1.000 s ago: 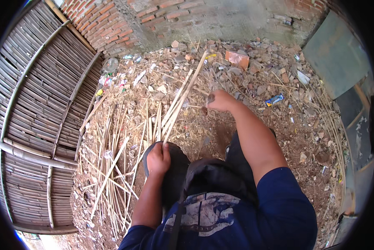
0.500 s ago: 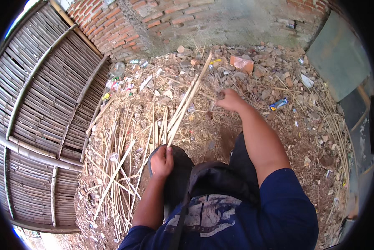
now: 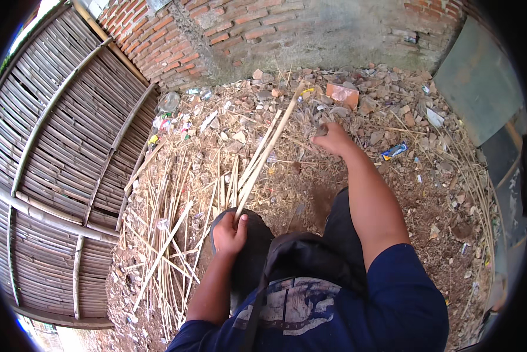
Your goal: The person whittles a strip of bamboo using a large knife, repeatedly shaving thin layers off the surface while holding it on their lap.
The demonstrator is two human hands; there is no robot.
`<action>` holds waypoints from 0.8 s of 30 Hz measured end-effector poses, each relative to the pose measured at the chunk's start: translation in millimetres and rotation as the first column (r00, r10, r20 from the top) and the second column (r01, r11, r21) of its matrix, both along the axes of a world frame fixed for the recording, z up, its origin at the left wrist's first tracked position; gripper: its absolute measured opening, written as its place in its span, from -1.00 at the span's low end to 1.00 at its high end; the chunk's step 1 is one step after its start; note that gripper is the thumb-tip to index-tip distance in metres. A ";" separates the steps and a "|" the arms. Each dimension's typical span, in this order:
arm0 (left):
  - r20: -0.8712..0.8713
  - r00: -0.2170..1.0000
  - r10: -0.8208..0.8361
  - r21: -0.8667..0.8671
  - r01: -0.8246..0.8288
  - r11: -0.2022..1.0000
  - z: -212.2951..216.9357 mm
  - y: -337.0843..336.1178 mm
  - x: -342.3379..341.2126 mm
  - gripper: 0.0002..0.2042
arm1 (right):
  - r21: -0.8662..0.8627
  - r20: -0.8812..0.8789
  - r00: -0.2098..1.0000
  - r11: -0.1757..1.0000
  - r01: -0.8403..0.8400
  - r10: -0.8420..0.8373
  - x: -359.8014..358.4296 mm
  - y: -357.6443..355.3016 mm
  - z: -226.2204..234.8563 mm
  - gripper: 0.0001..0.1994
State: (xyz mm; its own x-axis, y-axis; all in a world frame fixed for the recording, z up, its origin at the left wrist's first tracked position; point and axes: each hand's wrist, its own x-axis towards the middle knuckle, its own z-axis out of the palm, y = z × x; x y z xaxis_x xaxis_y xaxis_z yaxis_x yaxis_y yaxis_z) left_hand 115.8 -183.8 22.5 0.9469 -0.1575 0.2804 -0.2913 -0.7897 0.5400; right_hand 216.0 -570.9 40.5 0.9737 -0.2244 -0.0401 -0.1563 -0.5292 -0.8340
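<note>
My left hand [image 3: 229,234] is closed around the lower end of a long pale bamboo strip [image 3: 270,148], resting by my left knee. The strip slants away from me, up and to the right, its far end over the rubble. My right hand [image 3: 334,141] is out in front, to the right of the strip and apart from it. Its fingers are closed on a small dark object [image 3: 322,130], whose kind I cannot make out. Beneath the held strip, other thin strips [image 3: 258,146] lie on the ground.
Many loose bamboo strips [image 3: 168,246] lie piled at my left, near a bamboo slat wall [image 3: 52,170]. Ahead, broken bricks and litter lie below a brick wall [image 3: 263,35]. A blue wrapper [image 3: 394,151] is at the right, and a grey-green panel [image 3: 475,76] leans farther right.
My right hand has shifted slightly to the right, away from the strip. My left hand keeps its hold on the strip, and the whole view has moved a little.
</note>
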 end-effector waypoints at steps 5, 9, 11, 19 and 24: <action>0.075 0.997 -0.012 -0.011 0.013 1.000 -8.2 2.8 4.0 -0.70 | -0.110 0.091 0.993 0.992 -0.063 0.074 -7.4 22.7 11.2 -0.66; 0.089 0.994 -0.069 0.087 0.061 0.994 -6.8 11.9 0.7 -0.71 | -0.491 -0.189 0.896 0.752 -0.440 0.401 -23.9 63.1 49.9 -0.68; 0.146 0.986 -0.075 0.030 0.071 0.997 -7.4 6.4 1.8 -0.72 | -0.266 -0.117 0.919 0.879 -0.394 0.377 -12.9 40.6 23.3 -0.65; 0.144 0.990 -0.001 0.029 -0.004 1.000 -11.6 3.1 5.8 -0.77 | -0.107 0.093 0.995 0.994 -0.016 0.026 1.3 15.6 0.6 -0.67; 0.173 0.985 0.024 0.161 -0.052 0.986 -17.5 3.3 3.3 -0.80 | -0.449 -0.095 0.915 0.804 -0.390 0.391 -24.4 54.8 39.8 -0.78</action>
State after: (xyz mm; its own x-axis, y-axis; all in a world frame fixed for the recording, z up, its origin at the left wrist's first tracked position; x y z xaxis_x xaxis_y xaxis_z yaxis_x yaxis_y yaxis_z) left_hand 119.1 -180.6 5.0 0.8938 -0.1798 0.4108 -0.3357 -0.8757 0.3471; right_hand 191.6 -516.0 80.3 0.9828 0.1825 -0.0278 0.1460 -0.8604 -0.4883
